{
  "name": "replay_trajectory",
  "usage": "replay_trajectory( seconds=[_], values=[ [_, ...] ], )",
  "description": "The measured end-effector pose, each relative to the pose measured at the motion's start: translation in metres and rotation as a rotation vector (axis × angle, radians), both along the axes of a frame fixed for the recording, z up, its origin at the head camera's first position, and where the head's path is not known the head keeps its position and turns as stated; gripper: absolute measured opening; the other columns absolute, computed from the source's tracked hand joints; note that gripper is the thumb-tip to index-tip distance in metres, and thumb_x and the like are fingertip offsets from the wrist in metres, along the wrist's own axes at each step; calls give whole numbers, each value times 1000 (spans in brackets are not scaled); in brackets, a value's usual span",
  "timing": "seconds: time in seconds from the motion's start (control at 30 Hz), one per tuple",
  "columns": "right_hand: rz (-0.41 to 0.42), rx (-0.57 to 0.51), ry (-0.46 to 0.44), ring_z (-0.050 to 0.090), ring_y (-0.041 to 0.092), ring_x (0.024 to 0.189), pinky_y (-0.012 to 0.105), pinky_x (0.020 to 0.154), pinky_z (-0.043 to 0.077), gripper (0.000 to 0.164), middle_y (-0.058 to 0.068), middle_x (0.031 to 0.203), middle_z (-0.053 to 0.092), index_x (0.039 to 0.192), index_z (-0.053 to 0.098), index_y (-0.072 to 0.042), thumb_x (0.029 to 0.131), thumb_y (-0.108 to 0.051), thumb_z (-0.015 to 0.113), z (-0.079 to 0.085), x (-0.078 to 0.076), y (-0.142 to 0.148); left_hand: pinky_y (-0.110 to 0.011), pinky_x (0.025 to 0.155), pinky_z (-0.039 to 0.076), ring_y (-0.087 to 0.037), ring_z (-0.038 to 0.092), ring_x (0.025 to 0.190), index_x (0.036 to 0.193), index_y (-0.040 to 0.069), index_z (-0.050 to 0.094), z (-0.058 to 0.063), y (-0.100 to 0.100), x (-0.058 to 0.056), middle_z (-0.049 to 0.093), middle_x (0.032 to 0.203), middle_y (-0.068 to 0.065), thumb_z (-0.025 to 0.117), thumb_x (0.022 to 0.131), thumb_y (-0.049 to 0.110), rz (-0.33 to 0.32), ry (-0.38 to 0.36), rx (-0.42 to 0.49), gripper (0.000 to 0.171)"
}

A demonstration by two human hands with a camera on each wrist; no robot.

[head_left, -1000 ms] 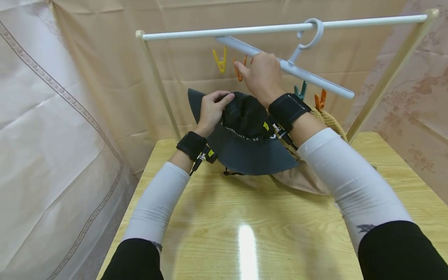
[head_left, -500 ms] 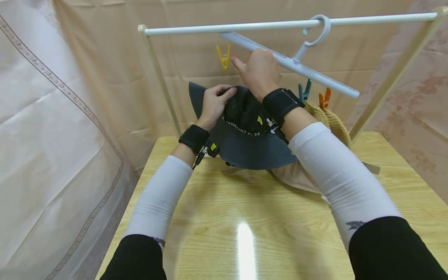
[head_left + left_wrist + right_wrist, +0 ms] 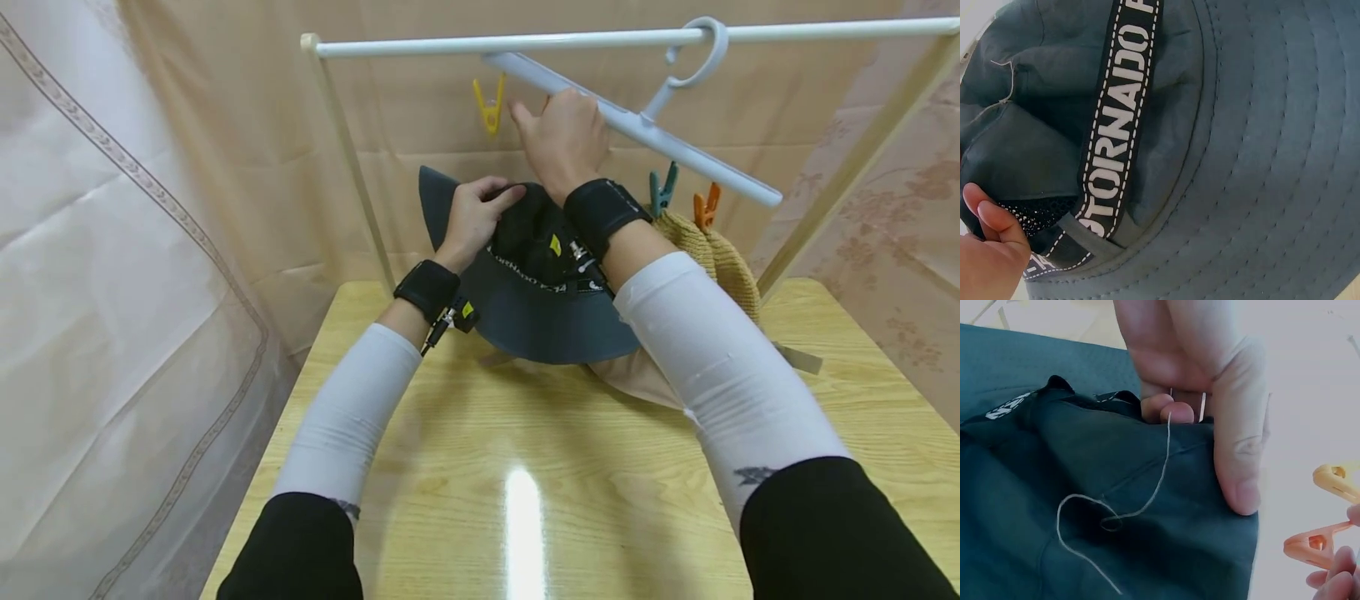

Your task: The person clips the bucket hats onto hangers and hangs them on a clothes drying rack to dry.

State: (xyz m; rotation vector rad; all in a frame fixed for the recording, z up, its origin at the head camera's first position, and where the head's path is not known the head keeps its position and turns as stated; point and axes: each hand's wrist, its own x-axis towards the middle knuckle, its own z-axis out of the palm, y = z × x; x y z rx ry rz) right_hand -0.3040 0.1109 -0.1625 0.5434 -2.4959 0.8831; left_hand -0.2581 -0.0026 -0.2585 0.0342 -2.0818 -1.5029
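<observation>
My left hand pinches the crown edge of a dark blue-grey bucket hat, with the thumb on the near side. In the left wrist view, the hat's black band shows white lettering. Below the hanger, my right hand is raised above the hat. Its fingers pinch the handles of an orange clothespin in the right wrist view, just to the side of the hat; the head view mostly hides this clothespin. A loose white thread trails over the hat fabric.
The hanger hooks onto a white rod over the wooden table. A yellow clothespin hangs left of my right hand. Teal and orange clothespins hold a tan knitted item at right.
The head view has shifted, so the rack sits higher. My right hand now covers most of the orange clothespin that showed earlier. The left hand keeps its pinch on the hat.
</observation>
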Motion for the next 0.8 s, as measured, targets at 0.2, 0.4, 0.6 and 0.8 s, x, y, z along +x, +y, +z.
replay_trajectory(
  seconds=[0.2,0.4,0.6,0.8],
  values=[
    [17,15,-13,46,16,59,28,51,33,51,-3,62,43,63,43,-15,94,-55,50,1,-1,4,-19,70,45,-5,56,79,110,2,73,2,1,-1,71,110,-10,69,92,24,-18,-10,86,29],
    [139,-14,5,46,12,46,25,46,31,53,-6,50,47,57,52,-16,98,-49,46,0,-2,12,-18,71,43,-5,55,81,110,2,73,5,0,-5,71,101,0,70,91,23,-16,-19,205,28],
    [193,-84,-3,42,6,39,24,43,29,53,-14,39,37,53,51,-18,100,-41,47,1,-5,18,-18,68,42,-8,53,77,110,1,72,10,5,-9,67,92,5,69,92,21,-75,-23,319,27],
    [178,-83,1,40,9,45,24,47,29,53,-9,45,36,52,46,-15,101,-37,45,1,-6,21,-18,65,43,-7,53,71,113,-2,69,17,13,-15,64,85,7,68,92,17,-118,-39,448,28]
  ],
)
